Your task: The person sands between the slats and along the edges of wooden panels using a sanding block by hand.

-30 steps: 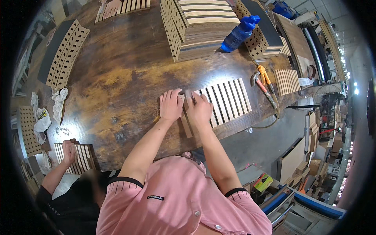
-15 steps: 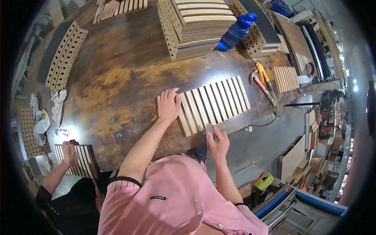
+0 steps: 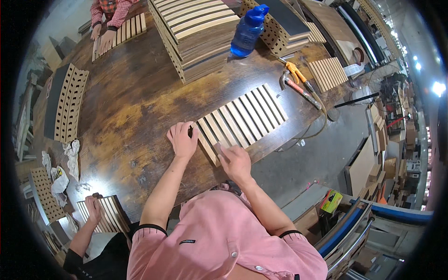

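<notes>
In front of me a slatted wood panel [image 3: 242, 119], pale strips with dark grooves, lies slantwise on the brown table. My left hand [image 3: 183, 142] is at its left end, fingers bent against the upper corner. Toward the panel's near left corner, my right hand [image 3: 235, 163] is closed, pinching a thin pale flat piece [image 3: 218, 146] against the slats. Most of that piece is hidden by the fingers, and its kind cannot be made out.
Behind the panel rises a stack of slatted panels [image 3: 200, 46], beside a blue bottle [image 3: 247, 32]. A hammer [image 3: 301, 91] and an orange-yellow air gun [image 3: 296, 72] lie right. Co-workers handle panels at far left [image 3: 126, 35] and near left [image 3: 109, 214]. White rags [image 3: 71, 158] lie left.
My right hand has moved left along the panel's near edge with the thin piece. My left hand's fingers have bent more at the panel's end. The view has shifted, showing more of the far co-worker.
</notes>
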`<action>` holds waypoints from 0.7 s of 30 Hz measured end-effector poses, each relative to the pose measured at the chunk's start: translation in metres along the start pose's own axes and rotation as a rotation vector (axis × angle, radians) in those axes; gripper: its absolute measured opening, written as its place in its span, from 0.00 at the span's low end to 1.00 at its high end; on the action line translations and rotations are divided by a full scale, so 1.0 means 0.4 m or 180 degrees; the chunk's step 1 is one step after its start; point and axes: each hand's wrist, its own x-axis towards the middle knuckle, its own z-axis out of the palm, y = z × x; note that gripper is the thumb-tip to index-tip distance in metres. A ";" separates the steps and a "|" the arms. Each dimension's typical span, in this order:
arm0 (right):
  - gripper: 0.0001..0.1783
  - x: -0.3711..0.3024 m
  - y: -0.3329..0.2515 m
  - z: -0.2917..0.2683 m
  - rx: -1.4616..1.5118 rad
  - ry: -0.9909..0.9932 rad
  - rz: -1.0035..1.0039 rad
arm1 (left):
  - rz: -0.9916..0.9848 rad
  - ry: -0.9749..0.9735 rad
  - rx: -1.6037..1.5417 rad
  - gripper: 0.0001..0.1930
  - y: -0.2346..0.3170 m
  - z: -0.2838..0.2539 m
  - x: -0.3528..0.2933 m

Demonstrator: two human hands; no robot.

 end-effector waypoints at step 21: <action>0.15 0.047 0.019 0.035 0.0210 -0.0031 0.0120 | 0.0304 0.0193 -0.0350 0.08 0.002 -0.002 0.020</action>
